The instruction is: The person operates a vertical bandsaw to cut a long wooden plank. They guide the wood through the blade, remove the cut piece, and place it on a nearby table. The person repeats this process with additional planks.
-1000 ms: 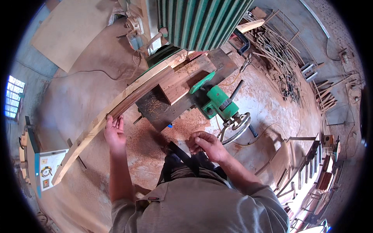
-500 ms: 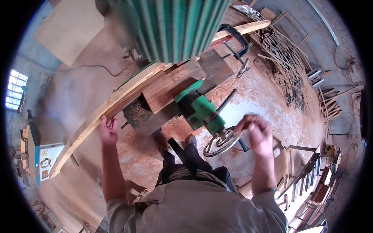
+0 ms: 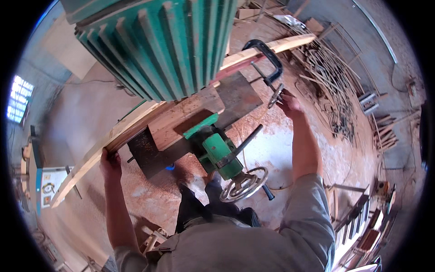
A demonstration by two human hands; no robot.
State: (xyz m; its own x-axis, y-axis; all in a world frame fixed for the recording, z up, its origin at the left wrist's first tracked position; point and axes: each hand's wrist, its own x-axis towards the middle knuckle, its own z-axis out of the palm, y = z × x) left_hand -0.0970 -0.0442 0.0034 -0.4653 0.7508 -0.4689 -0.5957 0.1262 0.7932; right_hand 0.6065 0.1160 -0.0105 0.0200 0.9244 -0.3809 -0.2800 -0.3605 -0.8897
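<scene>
- Brown strip [image 3: 135, 132]: our left hand [image 3: 111, 165] grips its end.
- Our right hand [image 3: 290, 104], past the handwheel [image 3: 244, 183], now touches the metal tool [image 3: 274, 96]; closure unclear.
- We judge work shifts there.

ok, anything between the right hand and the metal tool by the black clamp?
Nothing visible: the right hand is right at the metal tool, fingers meeting its near side in the picture. Can't tell if they grip it. The black clamp sits beyond, not between.
</scene>
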